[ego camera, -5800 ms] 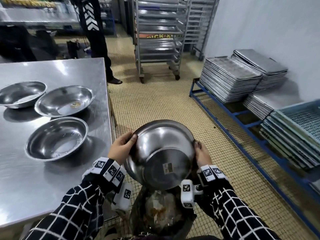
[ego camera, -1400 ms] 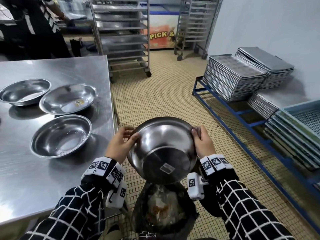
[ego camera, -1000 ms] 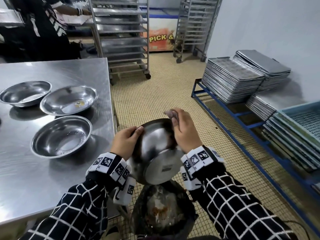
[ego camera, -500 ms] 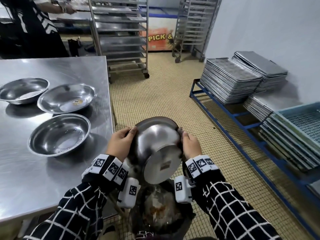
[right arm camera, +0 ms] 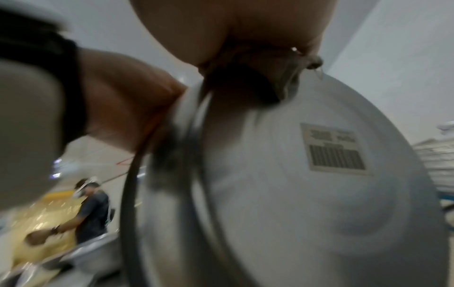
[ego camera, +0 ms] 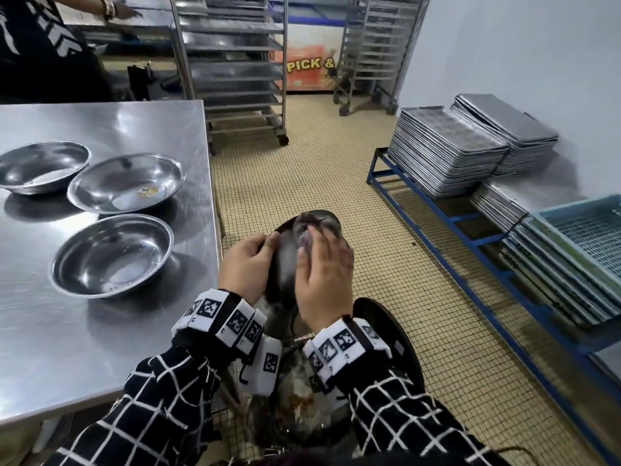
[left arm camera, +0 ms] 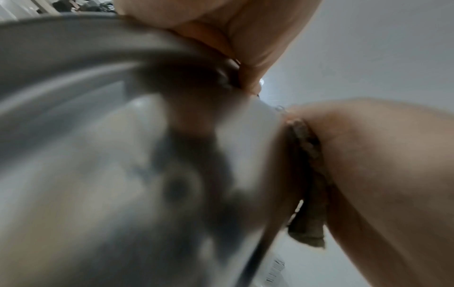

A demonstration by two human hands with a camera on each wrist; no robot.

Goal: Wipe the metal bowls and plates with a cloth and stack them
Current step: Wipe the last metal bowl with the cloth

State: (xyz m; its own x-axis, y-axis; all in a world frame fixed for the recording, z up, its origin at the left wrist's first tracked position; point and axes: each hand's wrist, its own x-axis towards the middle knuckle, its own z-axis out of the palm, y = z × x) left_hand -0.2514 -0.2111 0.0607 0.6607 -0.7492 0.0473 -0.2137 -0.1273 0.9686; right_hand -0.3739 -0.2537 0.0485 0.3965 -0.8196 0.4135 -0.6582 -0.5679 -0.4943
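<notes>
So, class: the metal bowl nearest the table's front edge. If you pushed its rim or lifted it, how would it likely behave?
The nearest bowl looks like thin, rigid steel, so probably stiff and light for its size. Its polished wall on the shiny table suggests that it would slide easily. It sits wide and shallow, so tipping seems unlikely, though pressing the rim might rock it.

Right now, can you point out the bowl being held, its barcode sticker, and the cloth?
bowl (right arm camera: 307,194), right wrist view, on its outer underside.
barcode sticker (right arm camera: 335,149), right wrist view, on its middle.
cloth (ego camera: 307,232), head view, on the bunched part beyond the hand.
</notes>
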